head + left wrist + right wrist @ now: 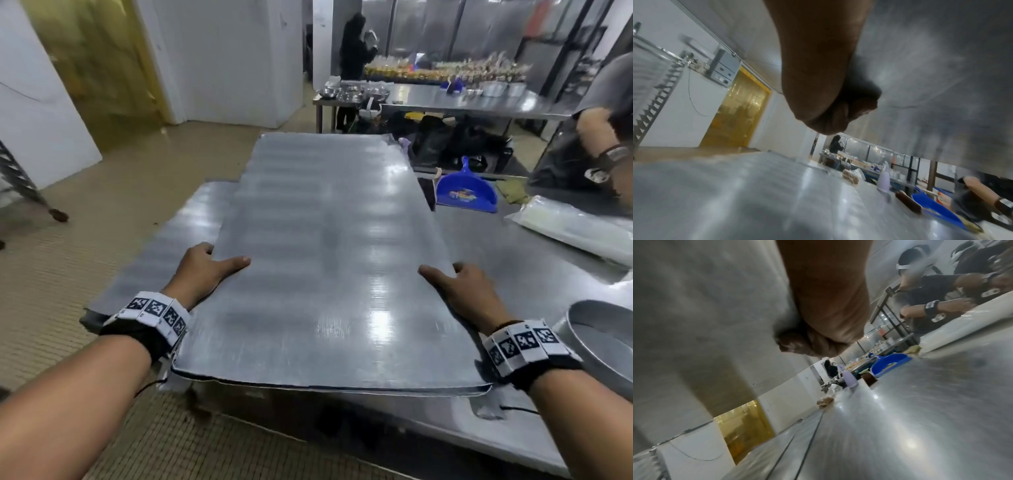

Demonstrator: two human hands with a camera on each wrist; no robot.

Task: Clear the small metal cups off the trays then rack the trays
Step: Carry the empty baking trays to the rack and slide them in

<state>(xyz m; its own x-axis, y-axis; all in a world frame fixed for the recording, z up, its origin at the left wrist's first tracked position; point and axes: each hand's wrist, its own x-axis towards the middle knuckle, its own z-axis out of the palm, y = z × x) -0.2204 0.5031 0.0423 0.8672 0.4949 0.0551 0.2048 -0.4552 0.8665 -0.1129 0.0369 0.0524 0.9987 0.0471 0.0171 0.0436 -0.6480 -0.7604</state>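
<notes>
While both hands grip its long edges, a bare metal tray [329,246] is held flat over the table [520,246] in the head view. Left hand [205,270]: thumb on top of the tray, fingers curled under the left edge. Right hand [462,291]: thumb on top, fingers wrapped under the right edge. A second tray [164,253] lies beneath, offset to the left. Round pan [603,339] at right; blue dustpan [466,192] beyond the tray. No cups show on the tray.

Left wrist view: left hand [824,78] seen from below, fingers [859,104] curled against the tray underside [941,81]; lower tray [735,194] underneath; tray rack [655,97] at left.

Right wrist view: right hand [828,305] with fingers [793,344] curled against the tray underside [705,313]; table [900,426] below; dustpan [890,365] beyond.
</notes>
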